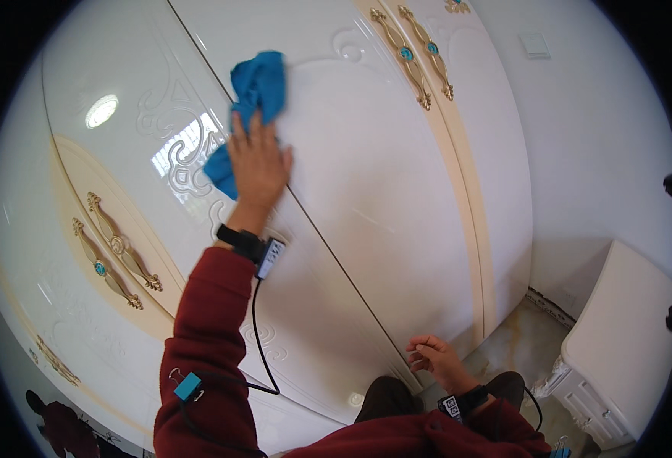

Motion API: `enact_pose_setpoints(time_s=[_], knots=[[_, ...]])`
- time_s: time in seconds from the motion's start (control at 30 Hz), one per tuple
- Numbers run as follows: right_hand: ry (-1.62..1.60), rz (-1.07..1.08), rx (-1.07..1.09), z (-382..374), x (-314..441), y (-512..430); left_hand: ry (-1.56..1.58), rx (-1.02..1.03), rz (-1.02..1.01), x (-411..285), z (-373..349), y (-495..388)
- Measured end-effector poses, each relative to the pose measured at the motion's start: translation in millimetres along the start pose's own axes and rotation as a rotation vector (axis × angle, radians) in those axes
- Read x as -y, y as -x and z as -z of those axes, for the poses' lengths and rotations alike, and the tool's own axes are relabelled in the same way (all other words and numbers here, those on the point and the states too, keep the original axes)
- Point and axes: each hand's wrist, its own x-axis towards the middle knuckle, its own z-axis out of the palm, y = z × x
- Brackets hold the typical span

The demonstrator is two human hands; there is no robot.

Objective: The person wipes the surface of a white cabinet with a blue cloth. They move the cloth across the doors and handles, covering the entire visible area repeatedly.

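Note:
My left hand [258, 163] presses a crumpled blue cloth [260, 80] against the glossy white wardrobe door [364, 172]. Its fingers lie over the cloth, which sticks out above them and to the left, across the dark seam between two door panels. Carved scroll relief [187, 166] runs beside the cloth. Low in front of my body is my right hand [436, 358], its fingers loosely bent and slightly apart, with nothing seen in them. It is nearest the lower part of the wardrobe; whether it touches the door I cannot tell.
Gold ornate handles with blue insets [406, 54] project at the upper right, and another pair [115, 246] at the left. A white bedside cabinet [616, 338] stands at the lower right. A wall switch [535, 45] is beyond the wardrobe. A black cable [256, 332] hangs along my left arm.

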Motion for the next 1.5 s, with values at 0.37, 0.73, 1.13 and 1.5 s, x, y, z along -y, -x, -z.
enact_pose_setpoints(time_s=[0.37,0.73,1.13,1.5], knots=[[0.110,-0.106,0.009,17,-20,6,0.311,0.434,-0.306,-6,-30,37],[0.044,-0.111,0.190,6,-4,9,0.362,0.452,-0.685,-30,-33,2],[0.079,-0.028,0.679,-12,62,-3,0.021,-0.158,-0.189,-39,-104,-142],[0.067,-0.079,0.557,34,44,9,0.519,0.248,-0.397,-99,-110,-134]])
